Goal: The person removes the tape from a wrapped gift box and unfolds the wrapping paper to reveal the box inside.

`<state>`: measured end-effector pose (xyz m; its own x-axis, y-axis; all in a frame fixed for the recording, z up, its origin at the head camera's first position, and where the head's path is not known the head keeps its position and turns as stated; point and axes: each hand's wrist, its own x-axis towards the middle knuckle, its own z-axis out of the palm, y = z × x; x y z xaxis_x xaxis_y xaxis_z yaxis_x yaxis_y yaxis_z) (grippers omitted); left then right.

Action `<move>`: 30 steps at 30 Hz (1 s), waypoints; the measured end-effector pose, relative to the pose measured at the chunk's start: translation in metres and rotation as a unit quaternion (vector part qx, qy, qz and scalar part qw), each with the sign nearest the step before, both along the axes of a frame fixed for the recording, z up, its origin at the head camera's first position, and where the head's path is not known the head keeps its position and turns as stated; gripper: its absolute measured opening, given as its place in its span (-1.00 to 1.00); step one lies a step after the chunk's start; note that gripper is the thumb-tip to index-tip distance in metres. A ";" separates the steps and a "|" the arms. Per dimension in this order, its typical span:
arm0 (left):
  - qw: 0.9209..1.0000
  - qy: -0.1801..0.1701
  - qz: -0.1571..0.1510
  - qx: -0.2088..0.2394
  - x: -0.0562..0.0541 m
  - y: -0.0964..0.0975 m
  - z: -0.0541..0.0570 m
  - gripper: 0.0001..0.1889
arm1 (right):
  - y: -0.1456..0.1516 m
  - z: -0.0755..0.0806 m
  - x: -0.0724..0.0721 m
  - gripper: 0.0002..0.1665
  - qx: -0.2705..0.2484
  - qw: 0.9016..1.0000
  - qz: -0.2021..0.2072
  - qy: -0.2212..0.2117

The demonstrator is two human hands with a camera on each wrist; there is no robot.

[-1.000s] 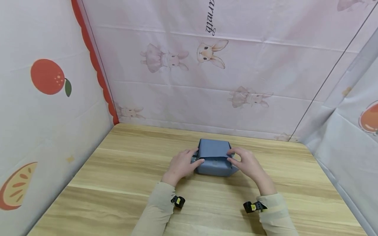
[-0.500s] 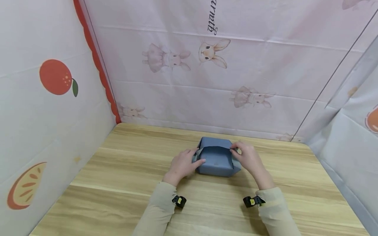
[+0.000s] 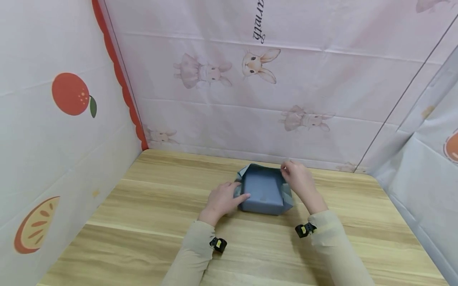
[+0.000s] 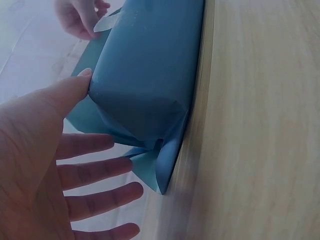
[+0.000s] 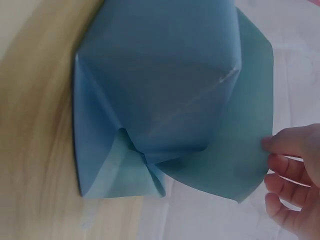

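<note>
A box-shaped parcel (image 3: 262,188) in blue wrapping paper sits near the table's far edge. Its paper's loose flap (image 5: 245,115), paler blue-green inside, stands raised along the far side. My right hand (image 3: 300,178) pinches the flap's edge between thumb and finger at the far right corner. At the parcel's left end is my left hand (image 3: 222,200). In the left wrist view its thumb touches the parcel's top edge, and the other fingers stretch out beside the end, where the paper (image 4: 145,170) is gathered and folded. Creased folds (image 5: 125,170) stick out at the right end too.
The wooden table (image 3: 150,238) has a printed rabbit cloth (image 3: 229,79) hanging right behind it. A fruit-print cloth (image 3: 68,159) hangs on the left, another on the right. A pale strip (image 4: 106,22) projects near the flap in the left wrist view.
The flap that lay folded over the parcel's top has been lifted and turned back toward the far side. My right hand moved away from me with its edge; my left hand stayed put.
</note>
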<state>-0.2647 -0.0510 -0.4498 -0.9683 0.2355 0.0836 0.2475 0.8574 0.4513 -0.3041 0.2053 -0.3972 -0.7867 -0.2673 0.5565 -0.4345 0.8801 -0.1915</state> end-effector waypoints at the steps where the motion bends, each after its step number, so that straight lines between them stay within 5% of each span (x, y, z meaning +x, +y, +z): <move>1: 1.000 -0.001 -0.001 0.001 0.000 0.000 0.000 -0.26 | 0.000 0.000 -0.003 -0.97 0.002 1.000 -0.001 0.005; 12: 1.000 -0.005 -0.021 0.018 0.001 -0.001 0.001 -0.30 | -0.002 -0.001 -0.023 -0.76 0.023 0.999 -0.023 -0.007; 22: 1.000 -0.004 -0.022 0.019 0.001 0.000 0.002 -0.33 | 0.006 -0.002 -0.049 -0.37 0.060 0.995 -0.005 -0.076; 30: 0.999 -0.011 -0.025 0.025 0.000 -0.001 0.003 -0.33 | 0.015 -0.008 -0.067 -0.35 0.070 0.986 0.011 -0.153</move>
